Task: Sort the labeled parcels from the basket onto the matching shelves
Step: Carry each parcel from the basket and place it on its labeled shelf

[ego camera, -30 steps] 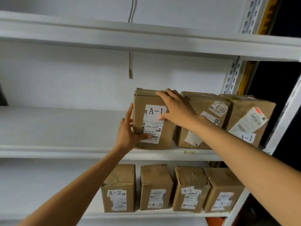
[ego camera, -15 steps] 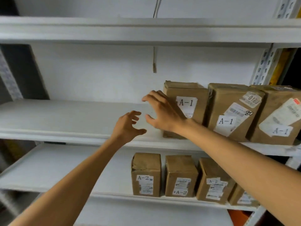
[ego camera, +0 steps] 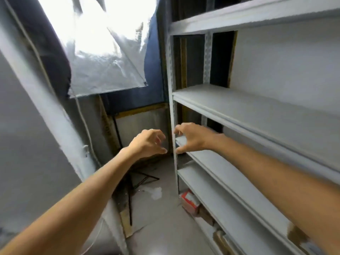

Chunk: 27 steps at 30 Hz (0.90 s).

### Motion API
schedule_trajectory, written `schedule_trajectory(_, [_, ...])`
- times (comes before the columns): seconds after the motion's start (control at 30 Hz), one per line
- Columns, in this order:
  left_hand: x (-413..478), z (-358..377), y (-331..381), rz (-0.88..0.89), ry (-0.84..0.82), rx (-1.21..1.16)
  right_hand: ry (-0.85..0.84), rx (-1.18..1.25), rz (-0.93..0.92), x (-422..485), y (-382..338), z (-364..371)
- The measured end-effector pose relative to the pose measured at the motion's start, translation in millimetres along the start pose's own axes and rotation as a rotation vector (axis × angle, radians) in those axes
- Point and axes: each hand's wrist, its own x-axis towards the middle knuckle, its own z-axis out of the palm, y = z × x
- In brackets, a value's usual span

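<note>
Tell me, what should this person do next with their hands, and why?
Probably look round for the basket and reach for another parcel. The left hand and right hand are both in the air by the end of the white shelves, fingers loosely curled, holding nothing. The basket is not in view, so finding it seems to come first.

strong white glare from the plastic sheet (ego camera: 103, 43) at top left, dim corner below, motion blur everywhere, edges bent by wide lens
</note>
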Motion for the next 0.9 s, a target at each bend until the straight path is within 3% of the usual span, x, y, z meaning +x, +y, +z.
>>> schedule_trajectory(0.2, [-123.6,-21.2,-87.1,-0.419,0.141,-0.072,-0.165,0.064,-0.406,53.7,-104.2,54.7])
schedule_trajectory(0.37, [-272.8,2.8,-112.1,-0.803,0.303,-0.113,-0.324,0.094,-0.771,35.7,-216.7,104.6])
schedule_trajectory(0.5, [-401.2,30.1,-98.3,-1.078,0.318,-0.059,-0.389,0.104,-1.098,-19.6,-307.3,143.0])
schedule_trajectory(0.63, [-506.2,59.6,-66.0,-1.338,0.446,-0.129,-0.509,0.072,-1.364,-86.3,-381.6,177.6])
schedule_trajectory(0.9, [-652.5,125.3,-11.6,-1.717,0.612,-0.237,-0.701,-0.027,-1.662,-199.0,-484.1,218.7])
